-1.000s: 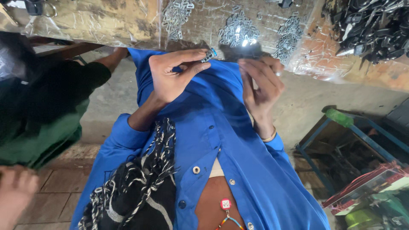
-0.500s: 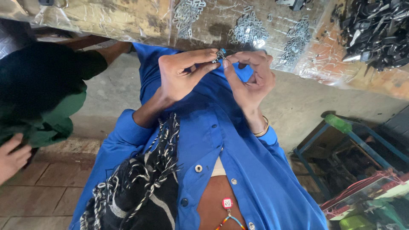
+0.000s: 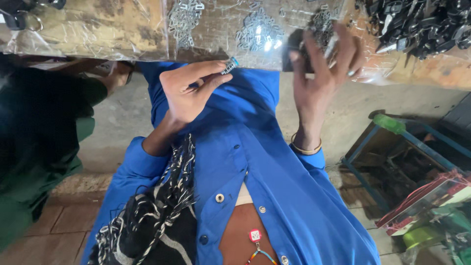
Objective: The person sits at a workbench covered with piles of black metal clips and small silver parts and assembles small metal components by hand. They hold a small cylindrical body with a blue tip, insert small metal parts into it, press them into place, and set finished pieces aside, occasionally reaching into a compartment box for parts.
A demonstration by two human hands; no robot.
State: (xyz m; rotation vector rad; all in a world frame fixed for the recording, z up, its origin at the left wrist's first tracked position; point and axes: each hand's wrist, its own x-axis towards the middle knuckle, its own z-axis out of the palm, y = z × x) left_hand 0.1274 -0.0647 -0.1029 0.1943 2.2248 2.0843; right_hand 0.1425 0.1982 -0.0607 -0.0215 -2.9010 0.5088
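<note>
- Blue shirt, buttoned partway, open low down over bare skin.
- Black-and-white scarf hanging down the shirt's left side.
- Beaded string with a small red tag at the shirt opening.
- Gold bangle at the blue cuff.
- Plastic-covered bench across the top, worn and brownish.
- Heaps of silvery metal bits on the bench under the plastic.
- Black metal parts piled at the bench's far right.
- Another person in dark green, at the left edge.
- Blue metal frame on the floor, a green piece on its corner.
- Brick-tiled floor.
</note>
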